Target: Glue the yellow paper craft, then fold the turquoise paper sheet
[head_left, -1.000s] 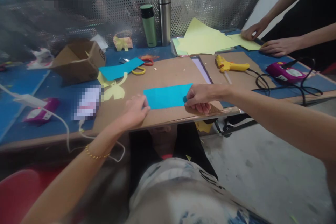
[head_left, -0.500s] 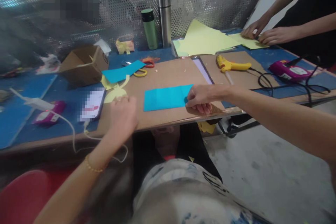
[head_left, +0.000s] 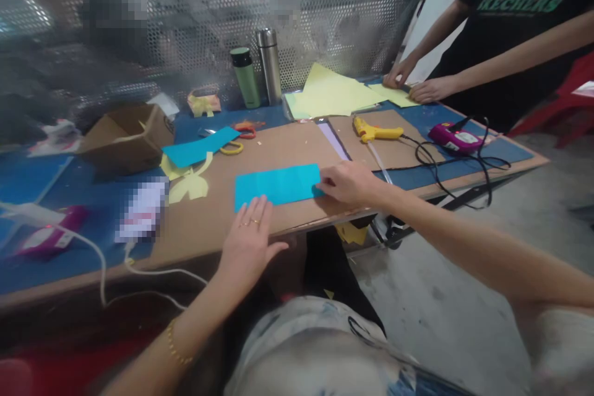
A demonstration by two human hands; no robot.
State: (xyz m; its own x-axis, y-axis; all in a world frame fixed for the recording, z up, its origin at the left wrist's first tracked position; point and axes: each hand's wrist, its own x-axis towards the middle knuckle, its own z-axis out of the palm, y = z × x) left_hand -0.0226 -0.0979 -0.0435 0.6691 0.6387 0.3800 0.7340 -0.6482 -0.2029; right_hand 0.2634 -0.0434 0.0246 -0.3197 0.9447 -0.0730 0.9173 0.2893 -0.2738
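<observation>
A folded strip of bright blue paper (head_left: 278, 184) lies flat on a sheet of brown cardboard (head_left: 208, 236). My left hand (head_left: 248, 238) rests palm down with its fingers stretched, the fingertips at the paper's lower left edge. At the opposite end my right hand (head_left: 348, 184) has its fingers bent and pressed together on the paper's right edge. Left of the strip are a second blue paper piece (head_left: 199, 147), yellow paper cutouts (head_left: 191, 188) and scissors (head_left: 234, 147) with orange and yellow handles, the blades partly covered.
A yellow glue gun (head_left: 378, 132) lies to the right, its cord near a purple box (head_left: 457, 138). Behind stand a green flask (head_left: 247, 83) and a steel flask (head_left: 270, 68). A cardboard box (head_left: 125, 139) and phone (head_left: 143, 207) are left. A co-worker's hands (head_left: 429, 90) press yellow paper.
My left hand has come right from the yellow cutouts to the blue strip and its fingers have straightened. My right hand stays at the strip's right end. The camera view has shifted.
</observation>
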